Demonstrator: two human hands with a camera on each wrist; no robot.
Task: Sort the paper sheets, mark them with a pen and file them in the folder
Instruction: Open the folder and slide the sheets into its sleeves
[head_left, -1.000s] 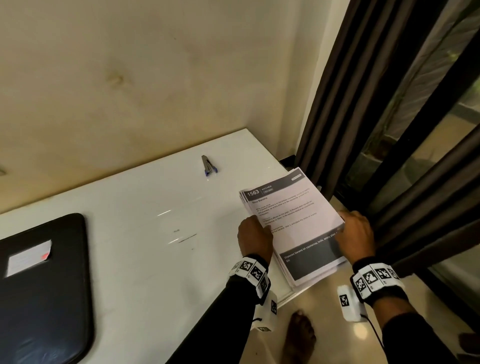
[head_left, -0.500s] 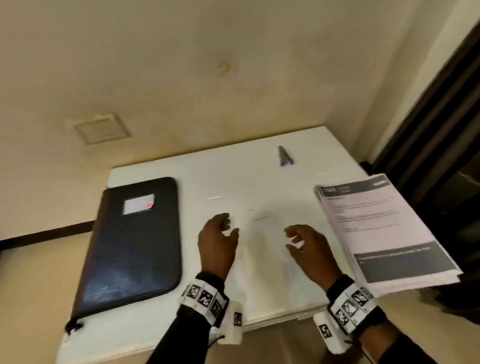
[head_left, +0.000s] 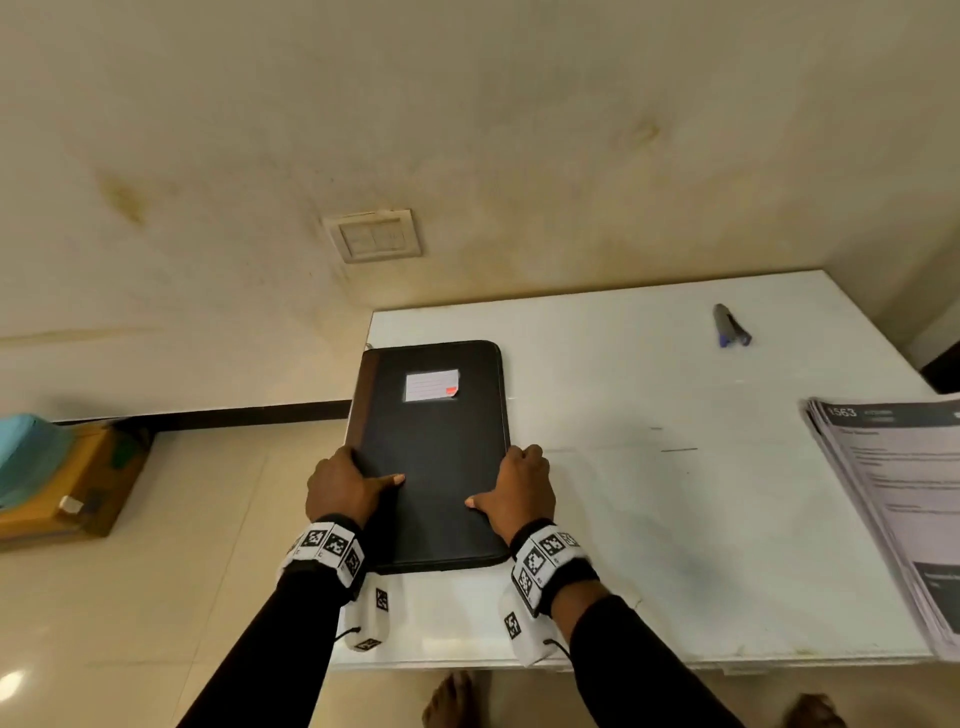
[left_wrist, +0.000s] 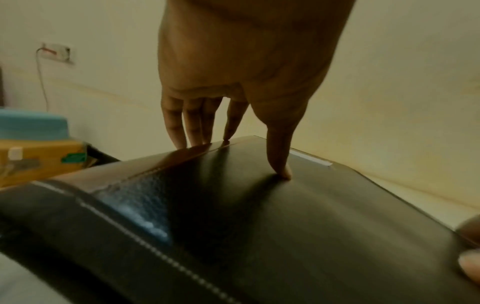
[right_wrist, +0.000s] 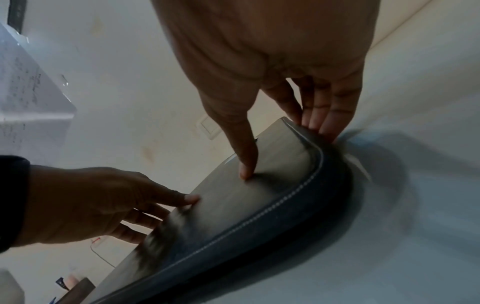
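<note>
A black zip folder (head_left: 431, 441) with a white label lies shut at the left end of the white table (head_left: 649, 519). My left hand (head_left: 343, 486) grips its left edge, thumb flat on the cover (left_wrist: 259, 216) and fingers (left_wrist: 192, 123) curled over the edge. My right hand (head_left: 522, 486) grips the right edge the same way, thumb on top and fingers (right_wrist: 327, 111) down the side of the folder (right_wrist: 246, 205). The stack of printed paper sheets (head_left: 893, 499) lies at the table's right end, overhanging it. A pen (head_left: 730, 326) lies at the far right.
A switch plate (head_left: 373, 235) is on the wall behind the table. On the floor to the left stands a cardboard box (head_left: 67, 483) with a blue thing on it. My bare feet (head_left: 449, 699) show under the table's near edge.
Both hands let go of the paper stack at the right end, crossed the table to the left, and now grip the folder by its two long edges. The view has swung left.
</note>
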